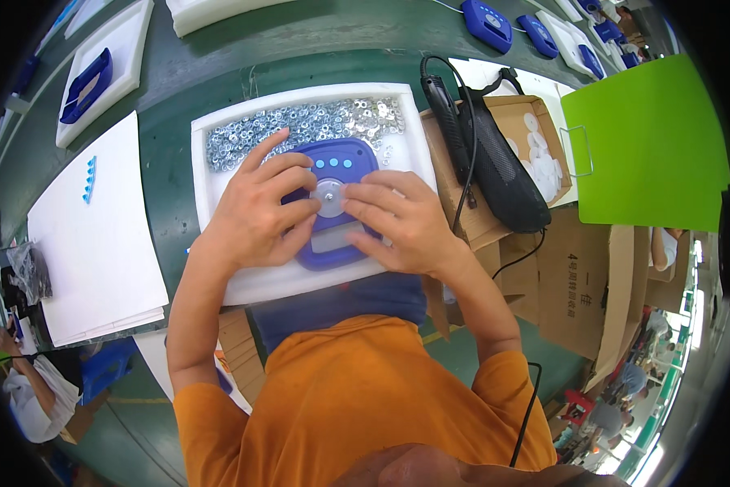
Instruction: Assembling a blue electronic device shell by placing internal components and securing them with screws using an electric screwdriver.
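A blue plastic housing point(355, 156) lies in a white foam tray point(421, 150), with a row of small light-blue dots and a pale rectangular panel point(332, 238). In its middle sits a clear round disc point(330, 203) with a small metal piece at its centre. From the left, my left hand point(266, 209) has bent fingertips at the disc's edge, its index finger raised apart. My right hand point(407, 217) grips the opposite edge with its fingertips, the thumb lower over the housing. Loose metal nuts point(280, 130) and flat silvery pieces point(373, 118) fill the tray's far side.
White sheets point(97, 235) lie left, bearing a small blue strip point(89, 180). On the right stand a cardboard box point(553, 122) of white discs, a black mesh-covered device point(503, 162) with a cable, and a green board point(649, 146). More blue housings point(488, 26) lie beyond.
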`<state>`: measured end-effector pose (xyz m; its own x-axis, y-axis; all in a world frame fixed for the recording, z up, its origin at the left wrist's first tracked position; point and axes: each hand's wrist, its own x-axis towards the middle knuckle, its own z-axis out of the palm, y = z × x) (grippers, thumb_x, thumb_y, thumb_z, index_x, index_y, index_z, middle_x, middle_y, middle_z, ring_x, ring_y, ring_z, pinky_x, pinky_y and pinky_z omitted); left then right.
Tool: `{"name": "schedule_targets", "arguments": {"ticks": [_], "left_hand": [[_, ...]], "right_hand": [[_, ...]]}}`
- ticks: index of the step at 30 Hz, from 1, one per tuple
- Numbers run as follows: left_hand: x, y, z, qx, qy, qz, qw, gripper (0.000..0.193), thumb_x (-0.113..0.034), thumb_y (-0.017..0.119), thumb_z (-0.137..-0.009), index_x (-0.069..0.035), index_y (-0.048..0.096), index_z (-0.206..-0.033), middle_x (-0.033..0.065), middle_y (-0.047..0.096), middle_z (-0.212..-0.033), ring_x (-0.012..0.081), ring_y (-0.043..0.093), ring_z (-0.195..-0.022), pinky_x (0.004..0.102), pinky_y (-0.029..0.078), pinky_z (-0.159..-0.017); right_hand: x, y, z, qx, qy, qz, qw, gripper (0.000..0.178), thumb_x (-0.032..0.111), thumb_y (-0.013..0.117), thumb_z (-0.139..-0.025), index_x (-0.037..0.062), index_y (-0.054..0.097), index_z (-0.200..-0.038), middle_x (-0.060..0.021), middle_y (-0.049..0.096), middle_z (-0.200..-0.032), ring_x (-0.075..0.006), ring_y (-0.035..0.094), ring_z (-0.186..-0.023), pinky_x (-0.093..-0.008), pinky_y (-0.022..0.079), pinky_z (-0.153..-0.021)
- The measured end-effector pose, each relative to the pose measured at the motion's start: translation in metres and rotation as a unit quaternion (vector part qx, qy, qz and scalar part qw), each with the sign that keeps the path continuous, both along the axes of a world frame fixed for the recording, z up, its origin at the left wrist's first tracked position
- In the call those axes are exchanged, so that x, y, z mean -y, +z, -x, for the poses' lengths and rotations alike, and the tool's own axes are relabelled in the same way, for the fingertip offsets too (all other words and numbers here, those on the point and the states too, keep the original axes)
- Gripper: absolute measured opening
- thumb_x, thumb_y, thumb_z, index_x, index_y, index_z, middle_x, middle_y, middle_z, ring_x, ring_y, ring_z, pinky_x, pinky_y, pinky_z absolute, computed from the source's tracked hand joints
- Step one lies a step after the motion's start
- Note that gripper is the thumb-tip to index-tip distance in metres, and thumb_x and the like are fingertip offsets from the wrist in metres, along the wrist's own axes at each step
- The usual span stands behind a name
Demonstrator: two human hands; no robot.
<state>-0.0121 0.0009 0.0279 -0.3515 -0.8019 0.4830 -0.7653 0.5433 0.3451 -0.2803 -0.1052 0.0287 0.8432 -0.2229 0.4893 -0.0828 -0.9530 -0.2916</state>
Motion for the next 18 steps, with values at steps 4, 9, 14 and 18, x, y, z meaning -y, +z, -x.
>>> {"name": "schedule_targets", "arguments": {"ticks": [4,9,14,18], "left_hand": [[-0.001,0.002,-0.003,0.028,0.030,-0.010,0.999,0.023,-0.016,0.081,-0.085,-0.012,0.088,-0.106,0.0110,0.075,-0.121,0.0361,0.069,-0.136,0.0695,0.039,-0.134],[0.000,0.002,0.000,0.038,0.052,-0.027,0.998,0.029,-0.023,0.084,-0.090,-0.016,0.089,-0.117,0.0134,0.074,-0.135,0.0388,0.063,-0.148,0.0683,0.037,-0.136],[0.001,0.001,0.001,0.044,0.050,-0.040,0.997,0.030,-0.027,0.086,-0.092,-0.017,0.089,-0.120,0.0142,0.074,-0.139,0.0396,0.061,-0.151,0.0681,0.036,-0.136],[0.001,0.001,0.000,0.041,0.045,-0.040,0.997,0.031,-0.028,0.087,-0.091,-0.017,0.089,-0.121,0.0138,0.074,-0.137,0.0393,0.061,-0.151,0.0689,0.035,-0.136]], "right_hand": [[-0.019,-0.004,0.001,-0.032,-0.015,-0.014,0.999,0.050,0.036,0.092,-0.087,0.0036,0.081,-0.123,-0.0090,0.079,-0.130,-0.0285,0.071,-0.110,-0.0426,0.055,-0.087],[-0.040,-0.011,-0.002,0.002,-0.026,-0.069,0.997,0.049,0.036,0.091,-0.091,0.0013,0.079,-0.123,-0.0109,0.078,-0.132,-0.0302,0.070,-0.108,-0.0423,0.056,-0.087],[-0.045,-0.020,0.002,0.004,-0.061,-0.049,0.997,0.041,0.034,0.091,-0.093,0.0031,0.079,-0.118,-0.0112,0.078,-0.136,-0.0309,0.068,-0.109,-0.0437,0.057,-0.090],[-0.044,-0.021,0.002,0.014,-0.060,-0.067,0.996,0.039,0.034,0.091,-0.092,0.0037,0.080,-0.115,-0.0111,0.078,-0.136,-0.0312,0.068,-0.109,-0.0437,0.058,-0.091]]}}
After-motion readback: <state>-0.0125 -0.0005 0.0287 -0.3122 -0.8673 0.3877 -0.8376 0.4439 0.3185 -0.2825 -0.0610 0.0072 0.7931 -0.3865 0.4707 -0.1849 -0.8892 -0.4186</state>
